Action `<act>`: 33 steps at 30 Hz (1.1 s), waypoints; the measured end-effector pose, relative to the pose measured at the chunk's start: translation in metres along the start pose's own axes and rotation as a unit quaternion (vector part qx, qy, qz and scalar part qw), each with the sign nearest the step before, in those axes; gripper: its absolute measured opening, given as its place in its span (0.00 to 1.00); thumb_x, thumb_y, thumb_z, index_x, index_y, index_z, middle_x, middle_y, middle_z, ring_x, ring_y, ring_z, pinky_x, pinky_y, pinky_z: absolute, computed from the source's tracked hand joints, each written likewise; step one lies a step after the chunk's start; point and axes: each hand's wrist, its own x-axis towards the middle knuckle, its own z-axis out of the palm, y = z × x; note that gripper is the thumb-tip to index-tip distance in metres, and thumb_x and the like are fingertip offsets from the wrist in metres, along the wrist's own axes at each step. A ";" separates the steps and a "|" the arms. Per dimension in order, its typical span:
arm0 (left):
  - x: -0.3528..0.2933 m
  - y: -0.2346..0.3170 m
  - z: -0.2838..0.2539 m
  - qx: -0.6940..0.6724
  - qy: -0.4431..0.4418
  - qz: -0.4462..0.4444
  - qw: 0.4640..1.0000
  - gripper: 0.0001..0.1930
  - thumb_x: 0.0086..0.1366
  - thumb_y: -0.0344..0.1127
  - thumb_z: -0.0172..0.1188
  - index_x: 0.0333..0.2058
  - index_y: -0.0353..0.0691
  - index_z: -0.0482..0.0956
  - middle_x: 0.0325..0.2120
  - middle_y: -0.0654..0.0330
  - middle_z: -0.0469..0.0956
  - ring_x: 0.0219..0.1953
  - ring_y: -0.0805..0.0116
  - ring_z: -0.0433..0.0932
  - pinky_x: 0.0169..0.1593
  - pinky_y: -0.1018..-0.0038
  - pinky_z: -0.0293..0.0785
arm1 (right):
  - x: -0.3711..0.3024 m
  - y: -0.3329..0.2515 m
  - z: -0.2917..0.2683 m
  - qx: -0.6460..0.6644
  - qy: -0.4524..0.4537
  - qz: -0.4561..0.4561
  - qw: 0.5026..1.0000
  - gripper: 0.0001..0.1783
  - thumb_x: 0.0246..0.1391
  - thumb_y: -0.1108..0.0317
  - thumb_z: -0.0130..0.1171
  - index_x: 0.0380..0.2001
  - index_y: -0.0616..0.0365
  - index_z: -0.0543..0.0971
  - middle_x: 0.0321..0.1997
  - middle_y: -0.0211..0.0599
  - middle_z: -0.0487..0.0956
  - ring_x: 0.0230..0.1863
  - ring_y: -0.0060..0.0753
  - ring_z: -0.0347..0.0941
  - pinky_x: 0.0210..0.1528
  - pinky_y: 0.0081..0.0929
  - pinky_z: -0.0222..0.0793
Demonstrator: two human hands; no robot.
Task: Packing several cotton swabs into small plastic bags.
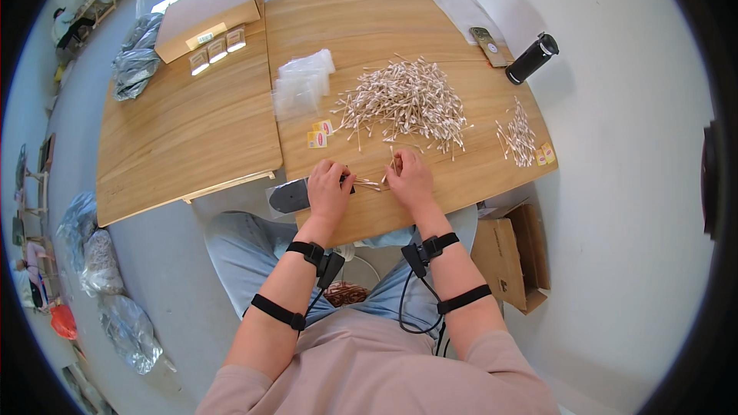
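Observation:
Near the front edge of the wooden table, my left hand (329, 187) is closed around a few cotton swabs (370, 184), whose ends point right. My right hand (410, 178) is close beside it, fingers pinched on a cotton swab (392, 157) that stands up at its left side. Partly under my left hand lies a dark flat pouch (290, 197) with a clear edge. Beyond both hands spreads a large loose heap of cotton swabs (407, 100). Small yellow-and-white cards (317, 139) lie left of the heap, close to a stack of clear plastic bags (300, 86).
At the right edge are a smaller swab pile (518, 138), yellow cards (545, 154), a phone (489, 46) and a black bottle (532, 59). A cardboard box (209, 17) and three small packs (217, 49) occupy the left table. An open carton (503, 260) stands below right.

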 end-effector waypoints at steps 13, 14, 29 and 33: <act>0.016 0.007 0.003 0.039 -0.031 0.007 0.999 0.12 0.52 0.39 0.69 0.25 0.42 0.74 0.28 0.58 0.73 0.37 0.56 0.74 0.41 0.62 0.71 | -0.005 0.009 0.001 0.048 0.025 -0.019 0.998 0.13 0.44 0.73 0.63 0.36 0.55 0.74 0.31 0.38 0.77 0.37 0.44 0.74 0.39 0.39 0.70; 0.017 0.006 0.003 0.040 -0.031 0.018 0.999 0.12 0.52 0.39 0.70 0.24 0.42 0.74 0.28 0.58 0.73 0.37 0.55 0.74 0.41 0.62 0.71 | -0.005 0.010 0.001 0.048 0.025 -0.019 0.998 0.13 0.44 0.73 0.63 0.36 0.55 0.74 0.31 0.38 0.77 0.37 0.44 0.74 0.39 0.39 0.70; 0.028 0.002 0.005 0.036 -0.052 0.102 0.993 0.13 0.51 0.40 0.70 0.26 0.41 0.75 0.29 0.58 0.71 0.38 0.55 0.72 0.42 0.63 0.70 | -0.008 0.015 -0.006 -0.047 0.067 -0.051 0.995 0.07 0.47 0.69 0.64 0.28 0.55 0.75 0.32 0.41 0.75 0.37 0.48 0.73 0.39 0.42 0.70; 0.018 0.004 -0.003 0.026 -0.066 0.096 0.993 0.13 0.51 0.40 0.69 0.29 0.41 0.75 0.31 0.58 0.72 0.40 0.56 0.72 0.44 0.63 0.69 | -0.005 0.015 -0.004 -0.053 0.074 -0.059 0.994 0.06 0.49 0.69 0.62 0.28 0.56 0.76 0.32 0.40 0.75 0.38 0.47 0.73 0.39 0.42 0.70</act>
